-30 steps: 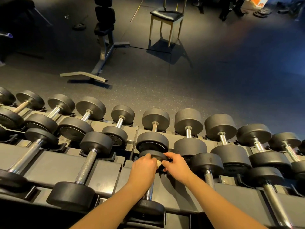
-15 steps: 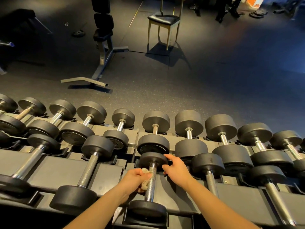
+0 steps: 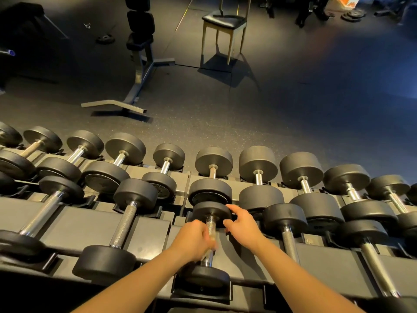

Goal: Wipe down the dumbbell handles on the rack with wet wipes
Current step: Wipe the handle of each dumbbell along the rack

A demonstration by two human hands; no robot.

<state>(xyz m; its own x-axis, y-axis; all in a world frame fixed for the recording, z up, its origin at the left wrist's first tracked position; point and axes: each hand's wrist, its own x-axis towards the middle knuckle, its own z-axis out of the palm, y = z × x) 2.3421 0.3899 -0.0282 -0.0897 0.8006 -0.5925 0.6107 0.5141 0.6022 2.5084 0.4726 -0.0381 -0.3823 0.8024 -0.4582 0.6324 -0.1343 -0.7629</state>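
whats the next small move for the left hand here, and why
Probably slide the left hand down the handle toward the near head: it grips the handle's upper part, bare metal shows below it, and the right hand holds the far head.

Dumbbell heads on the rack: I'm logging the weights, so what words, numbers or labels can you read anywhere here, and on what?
No text here can be read.
On the dumbbell end faces: faint raised marks, too dark and blurred to read.
On the orange object at the far top right: a pale marking, too small to read.
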